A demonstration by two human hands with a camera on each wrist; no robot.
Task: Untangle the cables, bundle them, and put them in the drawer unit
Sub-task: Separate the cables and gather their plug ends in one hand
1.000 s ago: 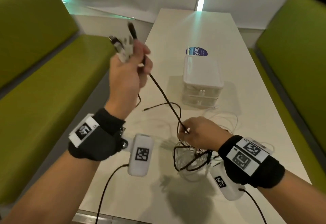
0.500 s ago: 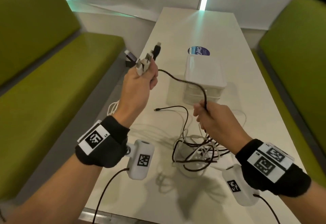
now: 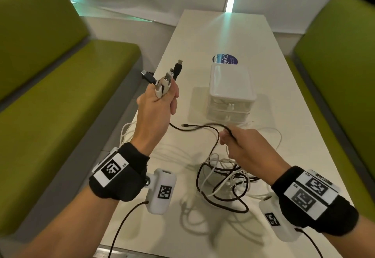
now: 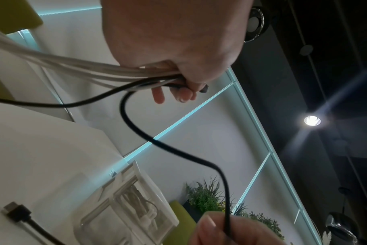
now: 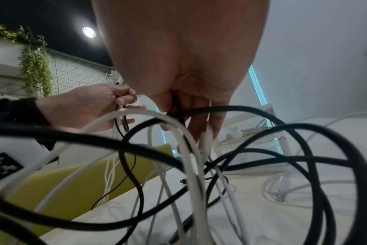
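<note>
Left hand (image 3: 157, 105) raised, fist clamped round gathered plug ends (image 3: 165, 79) of black and white cables. Right hand (image 3: 241, 144) lower, pinching 1 black cable (image 3: 194, 129) running roughly level leftward to left fist. Tangle (image 3: 221, 180) on table (image 3: 304, 136) directly beneath right hand, nearer it. Drawer unit (image 3: 230, 93) just beyond, both drawers closed.

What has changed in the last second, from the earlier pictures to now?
The left hand, gripping the connector ends, came down lower. The right hand rose from the tangled cables, pinching the black cable, which now hangs slack between both hands. The drawer unit stayed put, closed.
</note>
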